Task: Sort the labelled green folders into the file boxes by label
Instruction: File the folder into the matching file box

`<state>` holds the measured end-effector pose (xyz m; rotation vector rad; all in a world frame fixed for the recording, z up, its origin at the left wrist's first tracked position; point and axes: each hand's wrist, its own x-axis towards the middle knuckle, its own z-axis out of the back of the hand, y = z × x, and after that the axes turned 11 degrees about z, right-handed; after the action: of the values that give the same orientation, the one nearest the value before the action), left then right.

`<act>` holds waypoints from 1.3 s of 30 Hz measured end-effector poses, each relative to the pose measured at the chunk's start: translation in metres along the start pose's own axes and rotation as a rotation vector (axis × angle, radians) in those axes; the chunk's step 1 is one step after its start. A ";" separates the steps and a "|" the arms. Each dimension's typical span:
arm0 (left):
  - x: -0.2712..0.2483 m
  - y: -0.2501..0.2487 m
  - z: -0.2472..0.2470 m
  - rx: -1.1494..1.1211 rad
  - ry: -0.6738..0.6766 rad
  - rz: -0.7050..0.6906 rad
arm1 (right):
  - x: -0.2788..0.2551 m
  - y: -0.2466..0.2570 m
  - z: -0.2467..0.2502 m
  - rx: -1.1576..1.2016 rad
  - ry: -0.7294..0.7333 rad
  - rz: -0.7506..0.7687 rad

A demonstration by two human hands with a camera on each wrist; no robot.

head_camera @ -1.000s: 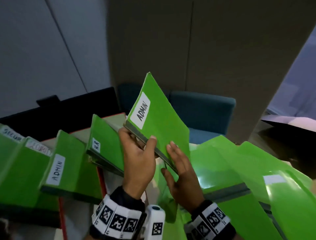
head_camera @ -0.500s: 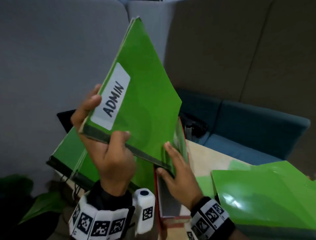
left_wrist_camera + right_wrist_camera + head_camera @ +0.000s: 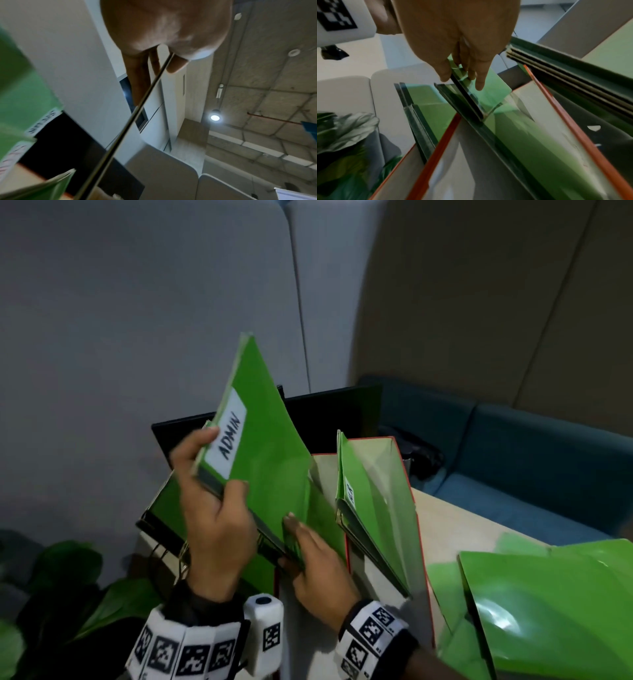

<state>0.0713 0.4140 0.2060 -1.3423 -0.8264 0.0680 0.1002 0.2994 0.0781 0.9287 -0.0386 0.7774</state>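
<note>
The left hand point(image 3: 214, 518) gripped the ADMIN folder point(image 3: 270, 470) by its lower spine corner, thumb on the front cover, fingers curled round the back just below the white label point(image 3: 228, 440). The right hand point(image 3: 317, 568) pinched the same folder's bottom edge further along, thumb one side & fingers point(image 3: 479, 81) on the other. The folder stood tilted, top corner pointing up & away from both hands, over the gap betw. two file boxes.

Just right of the right hand sat a red-edged file box point(image 3: 407, 481) w/ another green folder point(image 3: 370, 508) leaning inside it; its label was too small to read. Behind the left hand, a black file box point(image 3: 178, 429) held more green folders. Further right of the right hand, loose green folders point(image 3: 548, 604) lay spread on the pale tabletop point(image 3: 445, 515).

Room: grey padded partition panels point(image 3: 137, 320) rose behind the hands, a beige wall point(image 3: 479, 302) to the right of them, a teal sofa point(image 3: 531, 446) past the tabletop's far edge. Dark leafy plant point(image 3: 68, 577) low, left of the left hand. Left wrist view showed a bare concrete ceiling w/ one lit lamp point(image 3: 215, 117).
</note>
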 end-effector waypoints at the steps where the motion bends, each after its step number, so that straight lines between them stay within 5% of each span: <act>1: -0.003 0.003 -0.002 0.016 0.063 0.051 | -0.001 -0.004 -0.005 -0.012 0.014 -0.035; 4: -0.010 0.029 0.001 0.141 0.095 0.213 | -0.002 -0.020 -0.019 -0.031 0.060 -0.093; 18: -0.023 0.091 0.019 0.589 0.111 0.395 | 0.005 -0.053 -0.048 0.061 0.164 -0.357; 25: -0.029 0.103 0.017 0.697 0.173 0.381 | 0.010 -0.054 -0.045 0.053 0.001 -0.179; 32: -0.039 0.112 0.012 0.752 0.226 0.435 | 0.010 -0.056 -0.043 0.009 0.131 -0.248; 39: -0.035 0.100 -0.002 0.955 0.207 0.345 | -0.005 -0.039 -0.003 0.031 0.063 -0.099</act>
<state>0.0880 0.4219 0.1021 -0.5492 -0.2871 0.5195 0.1193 0.2852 0.0471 0.9279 0.0738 0.7162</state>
